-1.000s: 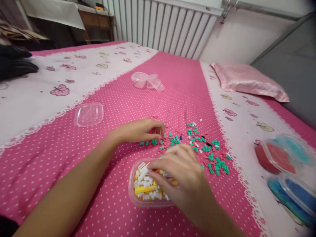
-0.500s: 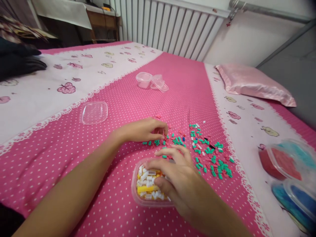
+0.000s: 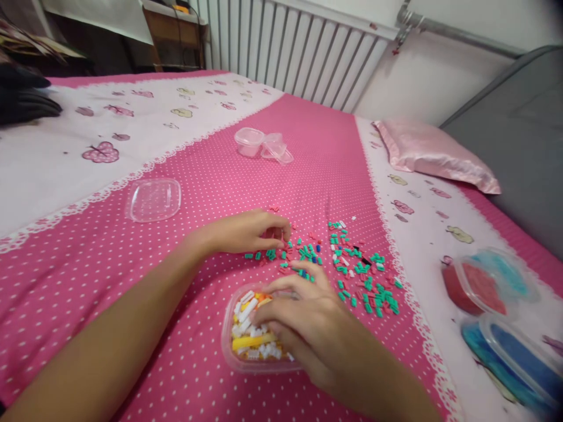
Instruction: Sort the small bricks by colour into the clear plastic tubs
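My left hand (image 3: 264, 230) is bent down at the left edge of a spread of small toy building bricks (image 3: 369, 284), mostly green and red with a few white, blue and black. Its thumb and fingertips come together there, and whatever sits between them is too small to make out. Over the right side of a clear plastic tub (image 3: 227, 346) hovers my right hand (image 3: 308, 316), fingers curved and apart, with nothing visible in them. White, yellow and some orange bricks (image 3: 250, 328) fill the tub. My right hand hides part of the tub.
A clear lid (image 3: 155, 200) lies to the left; empty clear tubs (image 3: 250, 142) sit farther back. On the right are tubs of red (image 3: 479, 287) and blue (image 3: 528, 351) contents. A pink pillow (image 3: 435, 155) and a dark glove (image 3: 29, 102) rest on the polka-dot bedspread (image 3: 325, 146).
The view has shifted slightly, so everything sits a little further left. My right thumb and forefinger have drawn closer above the tub, and a few white bricks in it lie differently.
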Demonstrator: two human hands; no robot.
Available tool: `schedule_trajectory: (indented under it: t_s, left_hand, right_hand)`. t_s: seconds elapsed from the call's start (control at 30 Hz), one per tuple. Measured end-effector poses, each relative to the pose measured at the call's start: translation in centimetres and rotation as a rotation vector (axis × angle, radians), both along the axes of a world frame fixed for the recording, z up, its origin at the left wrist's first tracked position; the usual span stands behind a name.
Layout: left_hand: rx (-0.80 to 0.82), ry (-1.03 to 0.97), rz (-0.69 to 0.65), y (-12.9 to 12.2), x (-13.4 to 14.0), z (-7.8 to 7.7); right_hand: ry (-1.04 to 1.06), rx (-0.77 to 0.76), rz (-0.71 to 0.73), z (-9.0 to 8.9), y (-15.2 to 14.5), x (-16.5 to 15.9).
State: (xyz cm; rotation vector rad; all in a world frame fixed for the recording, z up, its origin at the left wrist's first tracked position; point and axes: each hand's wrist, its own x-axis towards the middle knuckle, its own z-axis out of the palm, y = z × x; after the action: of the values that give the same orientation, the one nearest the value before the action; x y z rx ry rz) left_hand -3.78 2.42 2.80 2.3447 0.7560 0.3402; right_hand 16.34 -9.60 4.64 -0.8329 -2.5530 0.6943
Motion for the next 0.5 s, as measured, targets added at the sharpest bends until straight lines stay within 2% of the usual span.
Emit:
schedule_trajectory:
  t_s: [0.1, 0.17, 0.23, 0.3, 0.37, 0.4, 0.5]
  left_hand:
    - [0.005, 0.012, 0.0, 0.1, 0.0, 0.2]
    - [0.016, 0.018, 0.012, 0.2, 0.0, 0.2]
    - [0.024, 0.039, 0.022, 0.3, 0.0, 0.3]
    - [0.021, 0.063, 0.028, 0.4, 0.0, 0.2]
    - [0.012, 0.079, 0.032, 0.4, 0.0, 0.2]
    - [0.007, 0.084, 0.034, 0.4, 0.0, 0.2]
    - [0.01, 0.1, 0.049, 0.3, 0.0, 0.4]
  right_hand:
    - [0.073, -0.017, -0.028, 0.6, 0.2, 0.4]
    - [0.161, -0.012, -0.148, 0.9, 1.2, 1.6]
    - [0.196, 0.042, -0.328, 0.5, 2.8, 3.4]
    - [0.136, 0.162, -0.538, -0.9, 4.9, 5.4]
    - [0.019, 0.294, -0.765, -3.0, 6.9, 7.1]
    - [-0.036, 0.322, -0.835, -4.0, 7.6, 7.6]
    - [-0.186, 0.319, -0.864, -6.3, 8.7, 8.1]
